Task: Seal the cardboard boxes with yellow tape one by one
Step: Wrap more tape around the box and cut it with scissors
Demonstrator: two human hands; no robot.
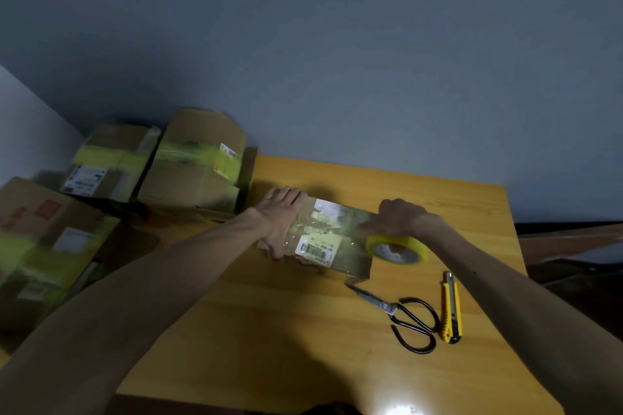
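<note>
A flat cardboard box [332,229] with shipping labels and shiny clear film lies on the wooden table [303,330]. My left hand [281,212] rests flat on the box's left end, fingers straight. My right hand [399,217] grips a roll of yellow tape [397,248] at the box's right end, fingers curled over the top of the roll. The roll stands tilted against the box edge.
Black scissors [404,313] and a yellow utility knife [451,308] lie on the table right of centre. Three cardboard boxes bearing yellow tape [199,162] [108,162] [43,246] are stacked beyond the table's left edge. A grey wall rises behind.
</note>
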